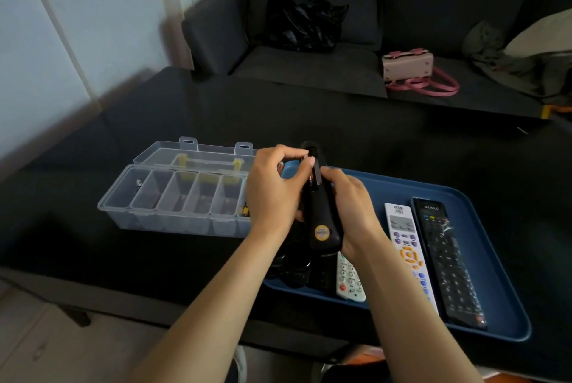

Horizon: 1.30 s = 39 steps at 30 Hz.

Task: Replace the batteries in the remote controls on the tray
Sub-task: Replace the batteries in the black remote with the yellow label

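My right hand (353, 212) grips a black remote (322, 221) back side up over the left end of the blue tray (483, 215), its battery bay open at the far end. My left hand (275, 187) pinches a battery (309, 161) at that bay with thumb and fingers. On the tray lie a white remote with purple and yellow buttons (408, 252), a long black remote (445, 262), a small white remote (349, 280) and dark remotes (294, 268) partly hidden under my hands.
A clear compartment box (176, 197) with its lid open stands left of the tray on the black table (185, 110); a few batteries lie in its end cells. Behind the table is a dark sofa with a black bag (303, 23) and a pink handbag (408, 67).
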### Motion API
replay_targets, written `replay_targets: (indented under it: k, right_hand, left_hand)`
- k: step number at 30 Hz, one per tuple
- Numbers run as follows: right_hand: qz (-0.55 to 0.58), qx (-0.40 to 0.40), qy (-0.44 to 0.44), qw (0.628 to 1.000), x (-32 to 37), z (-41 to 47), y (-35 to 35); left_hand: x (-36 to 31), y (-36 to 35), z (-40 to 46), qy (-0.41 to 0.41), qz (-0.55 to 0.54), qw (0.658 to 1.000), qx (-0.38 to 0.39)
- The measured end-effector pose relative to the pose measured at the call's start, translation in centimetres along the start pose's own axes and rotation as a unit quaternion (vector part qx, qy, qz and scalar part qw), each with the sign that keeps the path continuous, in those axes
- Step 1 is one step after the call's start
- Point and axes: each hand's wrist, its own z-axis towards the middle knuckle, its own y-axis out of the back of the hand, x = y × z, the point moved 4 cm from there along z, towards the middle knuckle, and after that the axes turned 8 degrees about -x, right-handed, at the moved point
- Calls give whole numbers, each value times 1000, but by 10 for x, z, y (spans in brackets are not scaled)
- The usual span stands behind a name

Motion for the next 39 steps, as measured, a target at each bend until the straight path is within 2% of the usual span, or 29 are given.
replay_targets:
  k: [8,14,16,18,20,25,30,34,36,39]
  right_hand:
    - [-22,-19,50,998,1,-2,-2]
    - [-9,-23,58,998,3,0,2]
    - [-28,-20,61,998,6,1,3]
    - [-38,-7,60,997,7,2,2]
    - [-25,6,46,999,6,3,-1]
    - [-41,11,32,999,2,7,0]
    - [-52,23,15,998,-3,5,-1]
    - [2,16,-30,999,-3,2,1]
    - [14,17,-45,999,-4,1,1]
    - [4,22,-56,998,-7,0,0]
  left_hand:
    - [-6,4,-5,-104,81,991,-11]
    - [-9,3,-5,-195,178,964,31]
    - [-11,4,-3,-155,154,973,69]
    - [-11,5,0,-15,37,990,132]
    - [-11,6,0,65,-88,981,157]
    - [-10,6,6,101,-227,958,141]
    - [-6,5,5,153,-368,909,117]
    - [-12,6,5,183,-411,883,133]
    - [-11,6,5,176,-397,890,138]
    - [-14,6,4,132,-328,926,133]
